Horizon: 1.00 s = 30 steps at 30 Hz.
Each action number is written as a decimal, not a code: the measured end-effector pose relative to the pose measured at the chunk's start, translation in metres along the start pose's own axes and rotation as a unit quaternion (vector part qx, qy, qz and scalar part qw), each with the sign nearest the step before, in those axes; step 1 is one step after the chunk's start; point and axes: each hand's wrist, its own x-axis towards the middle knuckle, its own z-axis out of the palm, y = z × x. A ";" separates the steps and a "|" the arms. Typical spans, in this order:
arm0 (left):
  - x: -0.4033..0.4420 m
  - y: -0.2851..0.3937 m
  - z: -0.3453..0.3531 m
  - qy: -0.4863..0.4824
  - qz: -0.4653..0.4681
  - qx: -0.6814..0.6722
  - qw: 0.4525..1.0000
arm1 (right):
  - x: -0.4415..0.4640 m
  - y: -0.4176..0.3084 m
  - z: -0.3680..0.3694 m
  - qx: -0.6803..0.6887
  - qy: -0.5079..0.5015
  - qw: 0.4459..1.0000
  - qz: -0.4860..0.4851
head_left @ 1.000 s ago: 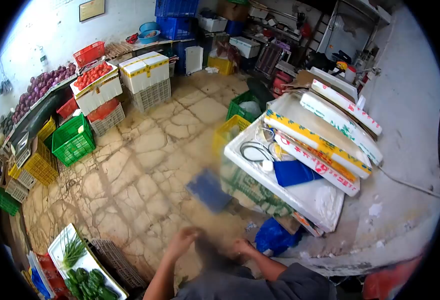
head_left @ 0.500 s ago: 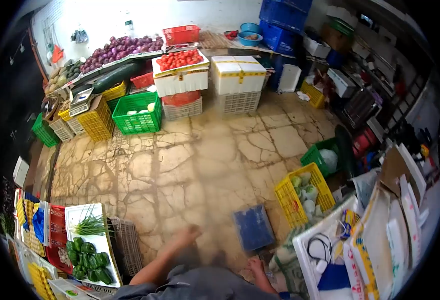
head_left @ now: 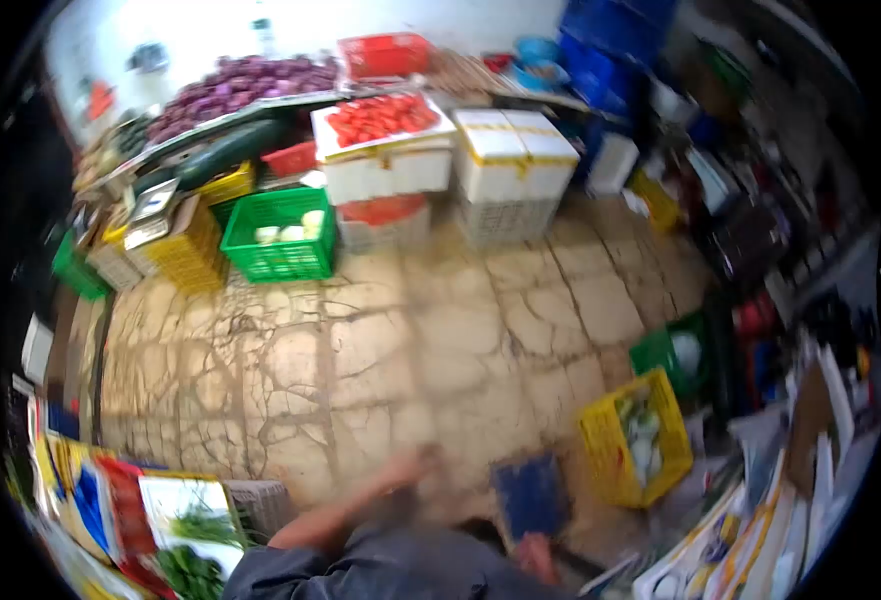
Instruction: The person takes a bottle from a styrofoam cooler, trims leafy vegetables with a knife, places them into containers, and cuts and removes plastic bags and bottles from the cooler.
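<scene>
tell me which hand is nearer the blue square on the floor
Right. The right hand is at the lower edge of the blue square in the view; the left hand is off to its left, with floor showing between.

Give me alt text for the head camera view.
A person's blurred left hand and right hand reach over a cracked stone floor, the right near a flat blue panel. Beyond are a green crate, tomatoes and purple produce; a yellow crate stands rightward.

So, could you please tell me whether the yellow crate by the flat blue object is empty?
The yellow crate is not empty: pale produce shows through its open top.
</scene>
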 end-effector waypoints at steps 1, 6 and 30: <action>0.012 0.012 -0.031 -0.022 -0.021 0.015 0.999 | 0.007 -0.002 0.013 -0.021 0.011 1.000 -0.015; 0.083 0.059 -0.090 0.002 0.024 -0.168 0.985 | 0.003 -0.070 0.068 -0.025 0.065 0.997 0.038; 0.342 0.065 -0.140 -0.278 -0.008 -0.102 0.955 | -0.022 -0.221 0.091 0.142 0.465 0.849 -0.205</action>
